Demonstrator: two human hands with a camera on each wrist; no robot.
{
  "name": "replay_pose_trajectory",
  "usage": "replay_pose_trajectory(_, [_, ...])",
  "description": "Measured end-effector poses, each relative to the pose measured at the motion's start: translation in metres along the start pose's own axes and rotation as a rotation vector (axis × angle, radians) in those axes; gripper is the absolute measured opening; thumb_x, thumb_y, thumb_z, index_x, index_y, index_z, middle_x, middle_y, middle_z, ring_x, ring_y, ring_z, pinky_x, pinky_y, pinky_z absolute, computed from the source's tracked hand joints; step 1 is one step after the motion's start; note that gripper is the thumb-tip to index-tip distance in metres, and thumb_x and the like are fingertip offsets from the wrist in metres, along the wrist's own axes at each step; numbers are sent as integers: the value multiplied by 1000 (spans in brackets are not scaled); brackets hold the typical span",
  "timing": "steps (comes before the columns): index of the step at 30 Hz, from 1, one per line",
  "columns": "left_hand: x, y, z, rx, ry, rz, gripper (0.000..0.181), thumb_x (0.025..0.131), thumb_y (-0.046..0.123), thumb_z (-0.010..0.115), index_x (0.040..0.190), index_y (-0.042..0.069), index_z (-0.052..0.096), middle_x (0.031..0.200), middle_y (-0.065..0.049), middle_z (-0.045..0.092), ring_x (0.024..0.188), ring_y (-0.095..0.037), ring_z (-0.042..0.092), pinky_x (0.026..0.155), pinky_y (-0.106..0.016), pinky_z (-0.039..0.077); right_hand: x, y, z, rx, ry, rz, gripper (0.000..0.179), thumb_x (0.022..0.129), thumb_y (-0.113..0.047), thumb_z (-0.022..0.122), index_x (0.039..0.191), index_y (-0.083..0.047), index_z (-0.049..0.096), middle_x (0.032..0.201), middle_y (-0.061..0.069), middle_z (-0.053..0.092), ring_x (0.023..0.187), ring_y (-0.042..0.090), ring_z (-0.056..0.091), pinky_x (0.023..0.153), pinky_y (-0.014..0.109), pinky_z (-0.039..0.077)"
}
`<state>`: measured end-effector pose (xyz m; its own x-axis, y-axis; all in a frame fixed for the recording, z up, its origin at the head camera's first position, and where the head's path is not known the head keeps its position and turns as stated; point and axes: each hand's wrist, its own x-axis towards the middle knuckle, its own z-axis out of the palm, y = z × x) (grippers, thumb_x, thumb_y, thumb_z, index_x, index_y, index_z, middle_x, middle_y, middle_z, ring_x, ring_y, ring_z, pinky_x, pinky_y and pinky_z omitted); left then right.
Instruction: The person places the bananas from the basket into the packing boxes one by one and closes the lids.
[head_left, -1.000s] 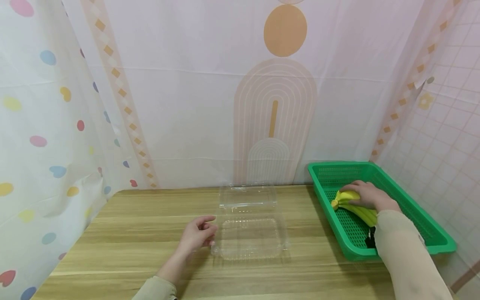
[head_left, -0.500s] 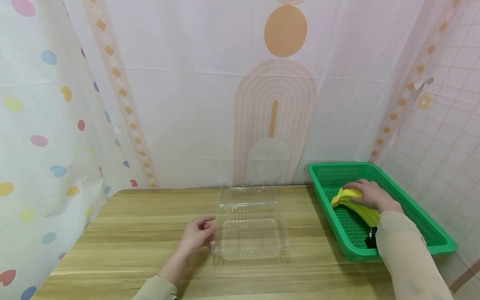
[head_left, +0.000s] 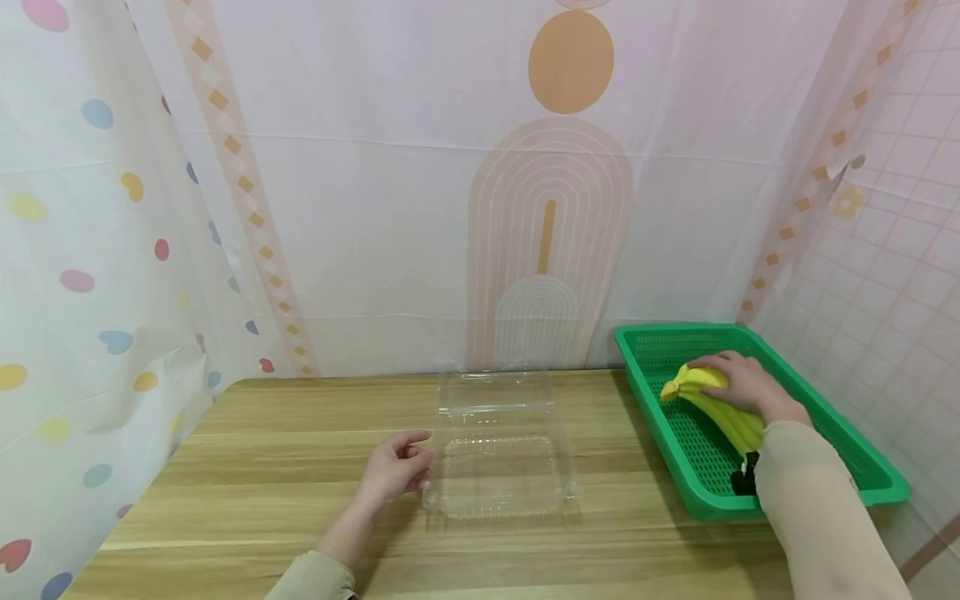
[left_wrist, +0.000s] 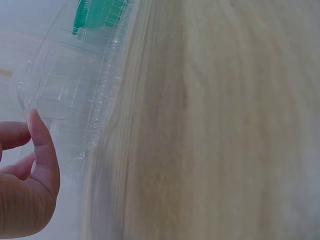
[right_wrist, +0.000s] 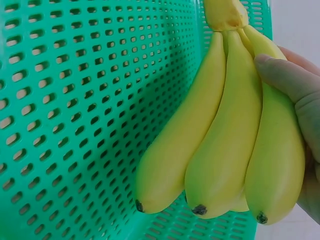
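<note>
My right hand point(head_left: 742, 387) grips a bunch of yellow-green bananas point(head_left: 723, 415) over the green basket. In the right wrist view the thumb lies across the outer banana point(right_wrist: 275, 165), near the stem point(right_wrist: 226, 14), and the dark tips point down toward the basket's mesh. On the wooden table stands a clear plastic clamshell container point(head_left: 498, 504), its lid point(head_left: 495, 392) folded back and nothing inside. Beside its left edge is my left hand point(head_left: 396, 468), fingers loosely bent; in the left wrist view the thumb tip point(left_wrist: 34, 117) is right at the container's rim.
The green plastic basket point(head_left: 667, 462) stands at the table's right side, close to the back curtain point(head_left: 375, 250). A small black object point(head_left: 742, 479) shows under the right sleeve. A spotted curtain point(head_left: 97, 317) hangs on the left.
The right hand has raised the bananas slightly, the stem end rising above its earlier place. The left hand and the container have stayed put.
</note>
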<state>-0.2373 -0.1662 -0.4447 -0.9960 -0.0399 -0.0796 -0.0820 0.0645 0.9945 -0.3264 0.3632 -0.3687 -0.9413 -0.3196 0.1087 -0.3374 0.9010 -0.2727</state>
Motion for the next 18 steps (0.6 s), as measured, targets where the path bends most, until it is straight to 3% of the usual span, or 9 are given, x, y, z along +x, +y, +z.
replay_pose_trajectory(18, [1, 2, 3, -13, -2, -6, 42, 92, -7, 62, 132, -11, 53, 89, -10, 56, 69, -16, 57, 54, -23, 54, 1, -11, -17, 16, 140, -67, 42, 98, -20, 64, 136, -3, 55, 137, 34, 40, 119, 56, 35, 91, 72, 35])
